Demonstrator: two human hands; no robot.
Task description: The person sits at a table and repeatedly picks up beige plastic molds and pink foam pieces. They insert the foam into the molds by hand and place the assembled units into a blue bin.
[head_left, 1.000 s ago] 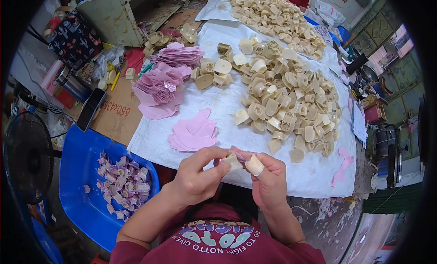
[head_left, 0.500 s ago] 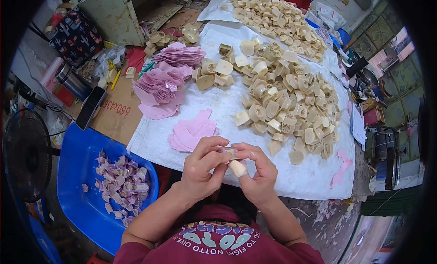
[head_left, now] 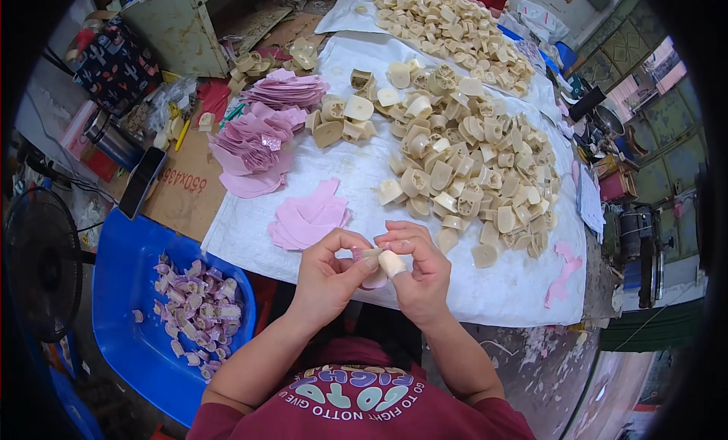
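Both hands meet over the near edge of the white-covered table. Between their fingertips is a small beige shoe heel (head_left: 369, 253) with pink glittery covering on it, mostly hidden by the fingers. My left hand (head_left: 324, 279) pinches it from the left, thumb on top. My right hand (head_left: 422, 277) grips it from the right; its thumb wears a pale wrap (head_left: 392, 265). Just beyond my left hand lie loose pink cut pieces (head_left: 309, 216). A big heap of bare beige heels (head_left: 478, 159) spreads beyond my right hand.
Stacked pink pieces (head_left: 254, 137) lie at the table's left. A blue basin (head_left: 125, 334) at lower left holds many pink-covered heels (head_left: 201, 307). Another heap of heels (head_left: 455, 34) sits at the far end. A phone (head_left: 142, 182), flask (head_left: 112, 137) and fan (head_left: 44, 266) stand left.
The heel has been turned between my fingers, and its pink edge now faces left. My right fingers have lifted and shifted over it. The whole view has moved slightly.
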